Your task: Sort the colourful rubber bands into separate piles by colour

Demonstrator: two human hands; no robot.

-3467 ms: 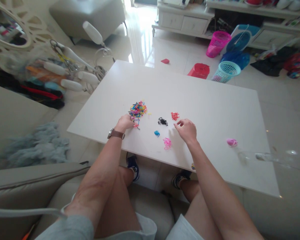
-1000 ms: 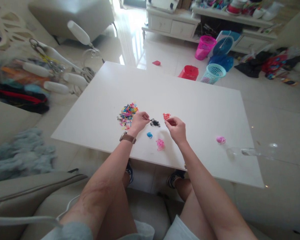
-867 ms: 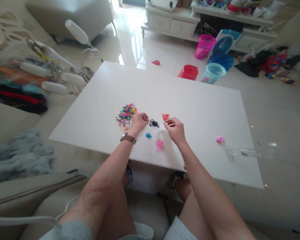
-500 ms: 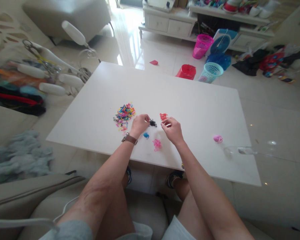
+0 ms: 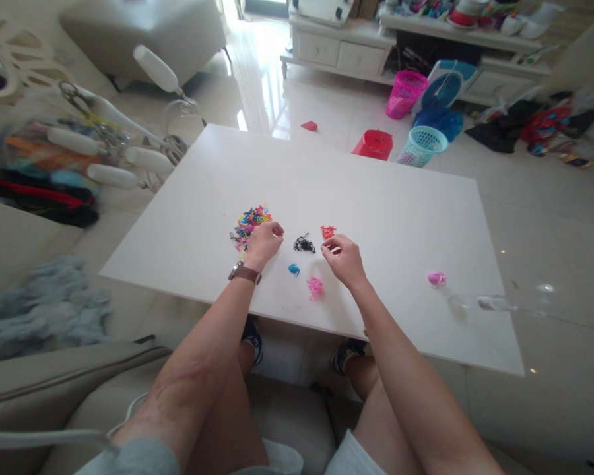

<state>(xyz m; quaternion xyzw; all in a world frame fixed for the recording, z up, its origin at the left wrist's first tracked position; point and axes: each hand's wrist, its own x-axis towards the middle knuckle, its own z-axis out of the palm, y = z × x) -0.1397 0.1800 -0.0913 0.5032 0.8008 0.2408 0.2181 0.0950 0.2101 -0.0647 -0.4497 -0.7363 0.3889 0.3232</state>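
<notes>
On the white table (image 5: 400, 211) lies a mixed pile of small colourful bands (image 5: 247, 221). My left hand (image 5: 266, 243) is over the right edge of that pile, its fingers curled together; anything between them is too small to make out. To its right sit a black pile (image 5: 304, 244), a small blue pile (image 5: 294, 270) and a pink pile (image 5: 315, 288). My right hand (image 5: 343, 257) hovers just below the red pile (image 5: 328, 232), thumb and fingers bent close together, with nothing discernible between the tips.
A pink-purple bundle (image 5: 436, 279) lies at the table's right side, near a clear object (image 5: 495, 303) at the edge. Beyond the table stand a red bin (image 5: 375, 144), a light blue basket (image 5: 422, 146) and a pink basket (image 5: 406, 94).
My left hand has moved left, away from the black pile to the mixed pile, and the black pile shows fully. My right hand stays by the red pile. The view has shifted slightly.
</notes>
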